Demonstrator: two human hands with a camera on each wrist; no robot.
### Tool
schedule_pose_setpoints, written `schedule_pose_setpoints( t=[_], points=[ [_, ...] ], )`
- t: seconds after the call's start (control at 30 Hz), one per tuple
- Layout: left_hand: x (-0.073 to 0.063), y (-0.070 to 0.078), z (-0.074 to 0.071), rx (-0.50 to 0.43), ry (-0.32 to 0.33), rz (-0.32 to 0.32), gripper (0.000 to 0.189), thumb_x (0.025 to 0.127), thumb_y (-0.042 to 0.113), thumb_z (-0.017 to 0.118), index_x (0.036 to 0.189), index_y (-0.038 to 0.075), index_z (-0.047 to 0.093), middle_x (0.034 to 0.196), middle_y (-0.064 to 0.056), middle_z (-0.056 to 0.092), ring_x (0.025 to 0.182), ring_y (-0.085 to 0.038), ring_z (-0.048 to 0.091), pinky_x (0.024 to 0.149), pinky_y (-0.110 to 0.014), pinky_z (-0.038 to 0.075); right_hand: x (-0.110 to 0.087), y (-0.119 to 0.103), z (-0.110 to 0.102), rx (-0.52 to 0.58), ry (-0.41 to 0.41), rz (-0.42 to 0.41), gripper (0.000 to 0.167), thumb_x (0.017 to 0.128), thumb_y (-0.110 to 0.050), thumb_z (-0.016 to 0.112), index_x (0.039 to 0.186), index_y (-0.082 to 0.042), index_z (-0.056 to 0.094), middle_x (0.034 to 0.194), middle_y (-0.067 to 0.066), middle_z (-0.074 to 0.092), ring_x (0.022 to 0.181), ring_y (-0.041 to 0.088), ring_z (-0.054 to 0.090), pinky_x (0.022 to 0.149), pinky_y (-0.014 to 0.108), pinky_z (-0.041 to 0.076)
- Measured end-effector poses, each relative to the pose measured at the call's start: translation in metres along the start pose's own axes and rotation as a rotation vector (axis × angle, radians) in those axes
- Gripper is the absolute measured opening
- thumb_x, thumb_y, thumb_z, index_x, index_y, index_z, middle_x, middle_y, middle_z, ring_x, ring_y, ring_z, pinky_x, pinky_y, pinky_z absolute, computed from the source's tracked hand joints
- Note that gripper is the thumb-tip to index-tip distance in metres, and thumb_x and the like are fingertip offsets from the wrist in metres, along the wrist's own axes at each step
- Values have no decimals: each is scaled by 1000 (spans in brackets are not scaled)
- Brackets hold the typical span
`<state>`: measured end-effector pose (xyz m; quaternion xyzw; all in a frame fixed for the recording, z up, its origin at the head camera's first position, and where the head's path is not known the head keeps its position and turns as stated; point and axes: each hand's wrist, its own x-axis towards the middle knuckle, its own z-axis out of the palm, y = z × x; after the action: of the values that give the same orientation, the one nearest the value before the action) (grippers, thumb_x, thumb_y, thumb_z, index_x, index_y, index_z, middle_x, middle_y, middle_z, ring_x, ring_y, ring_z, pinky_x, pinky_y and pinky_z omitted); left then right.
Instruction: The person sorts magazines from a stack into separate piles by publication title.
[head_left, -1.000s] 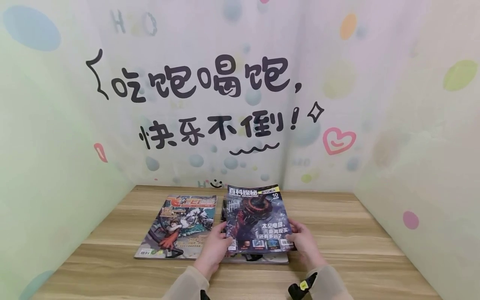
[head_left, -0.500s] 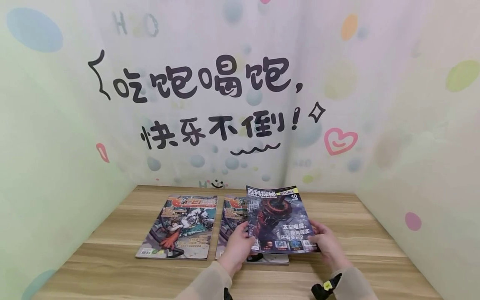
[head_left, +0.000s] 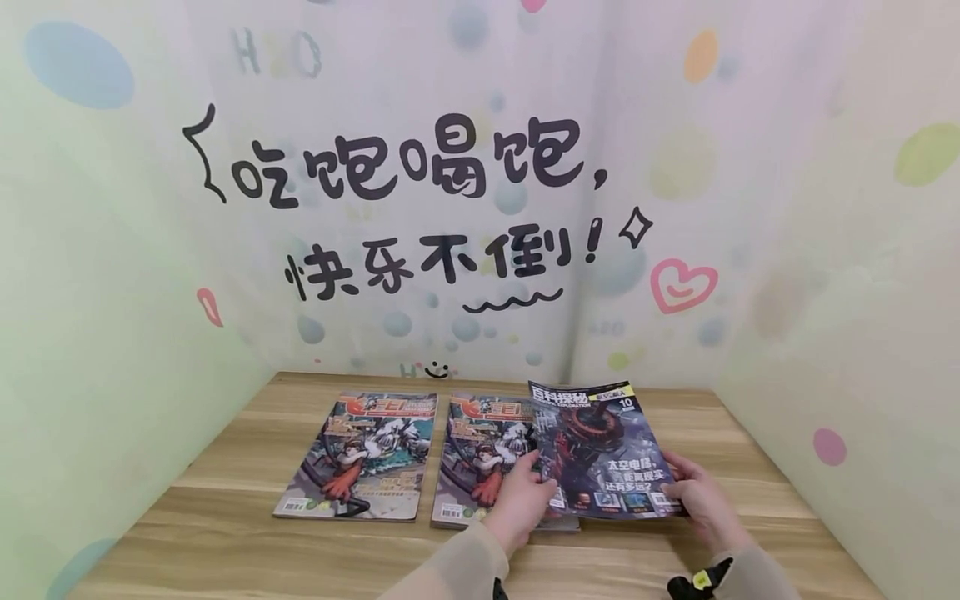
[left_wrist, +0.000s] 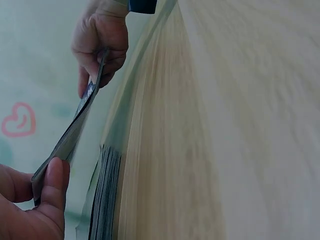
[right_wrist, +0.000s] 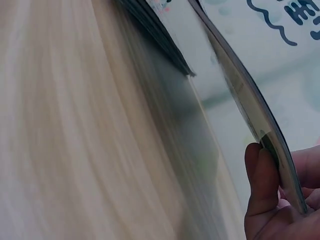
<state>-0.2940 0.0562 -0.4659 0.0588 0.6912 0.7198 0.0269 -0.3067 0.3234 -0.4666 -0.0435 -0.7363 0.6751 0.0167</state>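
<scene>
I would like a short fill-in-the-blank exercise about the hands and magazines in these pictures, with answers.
1. The held magazine is gripped by the left hand and the ____ hand.
2. The number near the upper right corner of its cover is ____.
3. In the head view, of the two matching covers lying on the table, the one shown whole is on the ____.

Missing words: right; 10; left
</scene>
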Motion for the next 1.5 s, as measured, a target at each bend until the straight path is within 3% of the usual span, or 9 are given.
schedule_pose_setpoints(
  t=[0.27, 0.43, 0.53, 0.73, 0.93, 1.03, 1.17, 1.3, 1.5],
  points=[
    [3, -3, 31, -83, -39, -43, 60, 90, -3, 54, 144, -8, 29, 122, -34, 50, 95, -31, 63, 60, -39, 57, -8, 6, -31, -15, 48, 43, 74, 80, 14, 54, 146, 9, 22, 91, 0, 56, 75, 10, 57, 66, 24, 52],
    [5, -4, 46, -101, -46, -74, 59, 90, -5, 53, 144, -7, 29, 117, -28, 52, 90, -28, 64, 61, -39, 58, -12, 9, -44, 2, 48, 57, 65, 80, 14, 54, 142, -3, 43, 91, -2, 57, 75, 10, 58, 67, 24, 52],
    [6, -4, 53, -94, -48, -92, 59, 90, -6, 53, 144, -8, 29, 114, -25, 53, 88, -27, 64, 60, -38, 57, -13, 11, -49, 5, 58, 61, 62, 79, 14, 54, 139, -2, 47, 90, -3, 58, 75, 10, 59, 66, 24, 52],
    [4, -1, 58, -69, -81, -113, 57, 91, -3, 53, 141, -14, 29, 122, -34, 50, 96, -33, 64, 62, -40, 58, -13, 15, -54, -26, 68, 65, 63, 77, 15, 53, 138, 10, 41, 88, -2, 59, 74, 11, 58, 66, 25, 52],
    [1, 0, 63, -39, -97, -102, 42, 86, -10, 47, 127, -14, 49, 108, -18, 61, 89, -28, 66, 65, -37, 58, -11, 14, -60, -93, 87, 85, 71, 78, 12, 53, 143, 12, 24, 91, 3, 58, 74, 13, 57, 65, 24, 51],
    [0, 0, 65, 3, -97, -99, 40, 81, -10, 48, 120, -12, 55, 101, -12, 63, 83, -22, 64, 69, -36, 57, -9, 12, -63, -128, 105, 91, 71, 78, 12, 54, 142, 13, 25, 93, 7, 58, 74, 13, 56, 65, 25, 51],
    [-4, 2, 66, 85, -125, -106, 35, 83, -4, 51, 117, -10, 59, 101, -11, 64, 86, -21, 59, 81, -40, 51, -7, 11, -65, -205, 136, 81, 67, 78, 10, 54, 140, 17, 28, 94, 11, 59, 75, 13, 54, 64, 24, 49],
    [-6, 3, 68, 141, -128, -97, 39, 82, 0, 56, 120, -11, 58, 110, -15, 63, 99, -25, 57, 92, -47, 46, -6, 10, -67, -269, 162, 64, 64, 80, 7, 55, 137, 20, 30, 97, 18, 60, 76, 13, 54, 64, 24, 48],
    [-8, 4, 71, 128, -126, -119, 46, 80, -2, 57, 124, -16, 53, 125, -26, 55, 116, -40, 49, 101, -56, 37, -5, 13, -69, -322, 222, 61, 58, 80, 4, 57, 132, 22, 37, 98, 25, 58, 71, 11, 53, 60, 24, 48]
  ],
)
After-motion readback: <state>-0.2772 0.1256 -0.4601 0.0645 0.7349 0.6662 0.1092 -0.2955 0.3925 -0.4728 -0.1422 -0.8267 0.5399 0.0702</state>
